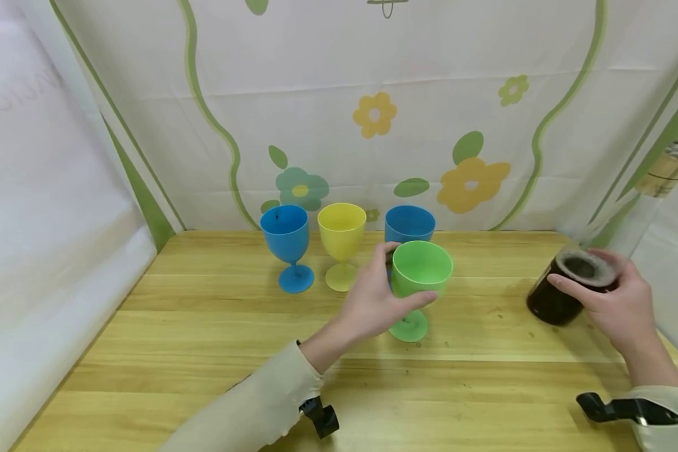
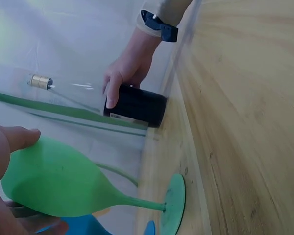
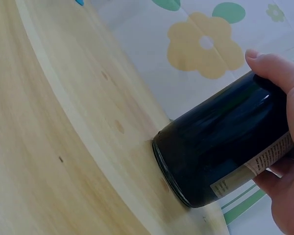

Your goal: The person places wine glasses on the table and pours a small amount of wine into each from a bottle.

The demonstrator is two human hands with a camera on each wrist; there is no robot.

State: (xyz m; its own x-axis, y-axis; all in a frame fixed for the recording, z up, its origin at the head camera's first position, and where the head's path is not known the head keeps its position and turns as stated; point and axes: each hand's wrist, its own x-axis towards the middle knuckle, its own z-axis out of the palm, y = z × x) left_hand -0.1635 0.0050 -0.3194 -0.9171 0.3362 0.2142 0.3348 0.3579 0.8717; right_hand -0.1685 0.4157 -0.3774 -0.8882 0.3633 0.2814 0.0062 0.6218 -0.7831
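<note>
— Green goblet first: where does it sit, and who has it?

— It stands on its foot on the wooden table, just in front of the three other goblets. The left hand holds it by the bowl, thumb on one side and fingers curled around the other, probably to keep it steady.

— And the other hand?

— The right hand grips a dark bottle around its body, well apart from the goblets, near the table's right edge. The right wrist view shows the bottle's base resting on the wood with the body tilted, so the hand carries part of its weight.

— Why tilted?

— My guess is that it is being lifted or set down; the pictures alone don't settle it.

— Anything inside the cups?

— The green bowl looks empty from above. So do the yellow goblet and the left blue goblet, which shows only a small dark speck on its inner wall. The rear blue goblet is partly hidden behind the green one, so I cannot tell.

— And the bottle?

— Its glass is too dark to show any contents.
</note>
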